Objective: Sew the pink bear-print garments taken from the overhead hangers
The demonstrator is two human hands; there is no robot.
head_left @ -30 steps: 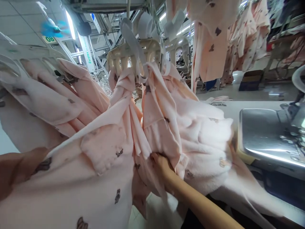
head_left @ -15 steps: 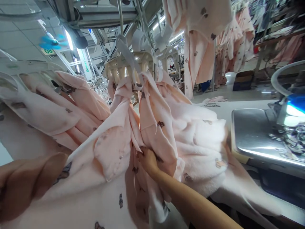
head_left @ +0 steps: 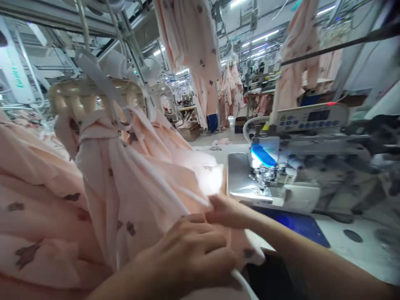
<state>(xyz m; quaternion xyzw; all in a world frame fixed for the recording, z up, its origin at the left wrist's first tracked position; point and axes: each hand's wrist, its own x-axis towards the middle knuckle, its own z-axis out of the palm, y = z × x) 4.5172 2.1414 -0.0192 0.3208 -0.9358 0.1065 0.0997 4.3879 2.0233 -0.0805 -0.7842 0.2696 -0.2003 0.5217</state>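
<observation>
A pale pink fleece garment (head_left: 143,187) with small dark printed motifs hangs from a beige clip hanger (head_left: 96,96) and is drawn out toward the lower right. My right hand (head_left: 225,210) pinches its edge, thumb and fingers closed on the cloth. In front and slightly lower, my left hand (head_left: 193,250) has its fingers curled over the same fabric; its fingertips are partly hidden and a little blurred. The two hands are close together. More pink garment pieces (head_left: 37,208) hang at the left, and a lit pink bundle (head_left: 206,166) lies behind my right hand.
An overlock sewing machine (head_left: 296,162) with a lit needle area and a metal plate (head_left: 240,175) stands on the white table (head_left: 337,229) to the right. A control panel (head_left: 312,116) sits above it. Farther back, pink garments (head_left: 200,54) hang from overhead rails.
The view has swung right, bringing the whole sewing machine in. My right hand has left the hanging folds beneath the hanger; both hands now hold the fabric close together, nearer the machine.
</observation>
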